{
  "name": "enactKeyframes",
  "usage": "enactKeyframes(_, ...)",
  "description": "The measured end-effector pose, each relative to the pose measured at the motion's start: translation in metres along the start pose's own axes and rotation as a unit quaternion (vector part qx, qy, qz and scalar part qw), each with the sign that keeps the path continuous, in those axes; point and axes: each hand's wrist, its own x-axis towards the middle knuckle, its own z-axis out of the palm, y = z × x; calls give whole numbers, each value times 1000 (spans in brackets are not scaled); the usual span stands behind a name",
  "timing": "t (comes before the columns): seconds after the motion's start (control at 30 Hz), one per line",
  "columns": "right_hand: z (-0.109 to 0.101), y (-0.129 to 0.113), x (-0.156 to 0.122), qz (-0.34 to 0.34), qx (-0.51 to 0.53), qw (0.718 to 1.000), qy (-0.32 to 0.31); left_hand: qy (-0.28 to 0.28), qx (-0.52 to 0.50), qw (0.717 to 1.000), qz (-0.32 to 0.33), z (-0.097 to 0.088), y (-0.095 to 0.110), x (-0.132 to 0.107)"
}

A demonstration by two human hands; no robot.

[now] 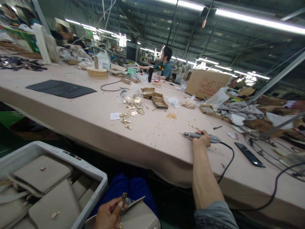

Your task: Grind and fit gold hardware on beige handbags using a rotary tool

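- Right hand (202, 138): wrapped around a slim silver-grey electric screwdriver (190, 135).
- Left hand (108, 214): pinching a small rectangular gold metal plate (124, 197), down and left of the screwdriver, beside a beige flap bag (140, 217) on the lap.
- A loosened pinch could drop the plate; the screwdriver's black cord (230, 152) might snag at the counter (133, 140) edge.
- Tiny gold pieces (171, 116), piled left beyond the screwdriver, could scatter if brushed.
- Far left of it, a white plastic crate (105, 178) crowds the lap.
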Motion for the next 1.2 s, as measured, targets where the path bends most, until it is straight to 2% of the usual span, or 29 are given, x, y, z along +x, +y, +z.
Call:
enactKeyframes(0.13, 1, 0, -2, -3, 2, 1000, 4, -32, 11, 999, -24, -3, 2, 2)
enactKeyframes(0.37, 1, 2, 1, -2, 0, 1000, 7, -5, 45, 999, 11, 0, 10, -7)
enactKeyframes(0.8, 1, 4, 3, -9, -3, 1000, 14, -7, 30, 999, 6, 0, 3, -4)
enactKeyframes(0.93, 2, 5, 4, -10, -6, 1000, 16, -7, 34, 999, 5, -1, 5, -5)
enactKeyframes(1.1, 3, 6, 6, -12, -13, 1000, 18, -34, 47, 998, -13, -2, 9, -5)
enactKeyframes(1.2, 4, 7, 7, -15, -20, 1000, 18, -25, 42, 999, -9, -1, 11, -6)
